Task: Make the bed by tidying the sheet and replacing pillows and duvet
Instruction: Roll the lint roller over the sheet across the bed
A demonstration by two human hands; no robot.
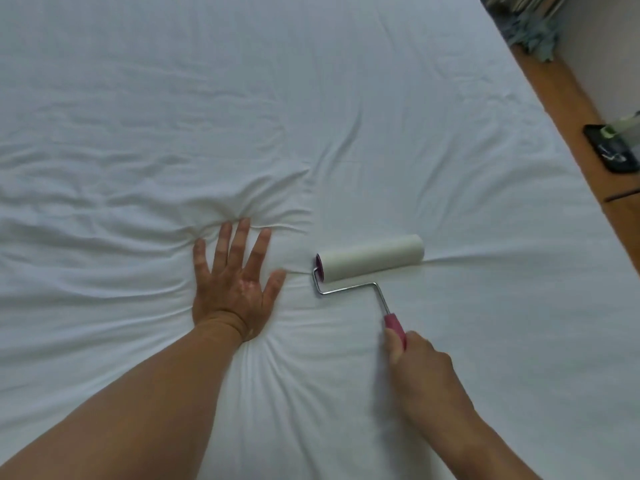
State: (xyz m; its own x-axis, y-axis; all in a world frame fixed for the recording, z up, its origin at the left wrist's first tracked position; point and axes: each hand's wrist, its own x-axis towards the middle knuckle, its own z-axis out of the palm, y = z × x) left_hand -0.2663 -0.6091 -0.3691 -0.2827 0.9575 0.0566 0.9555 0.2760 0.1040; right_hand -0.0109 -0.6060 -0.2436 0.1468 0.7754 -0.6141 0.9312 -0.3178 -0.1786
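Note:
A white sheet [311, 98] covers the whole bed and is creased, with folds bunched around my left hand [235, 285]. That hand lies flat, palm down, fingers spread, pressing the sheet near the middle. My right hand [420, 368] grips the pink handle of a lint roller [370, 258]. Its white roll rests on the sheet just right of my left thumb, a small gap between them. No pillow or duvet is in view.
The bed's right edge runs diagonally along a wooden floor [568, 98]. A black device with a pale green part [616, 147] lies on the floor at the right. Grey-blue fabric [533, 32] sits at the top right by a wall.

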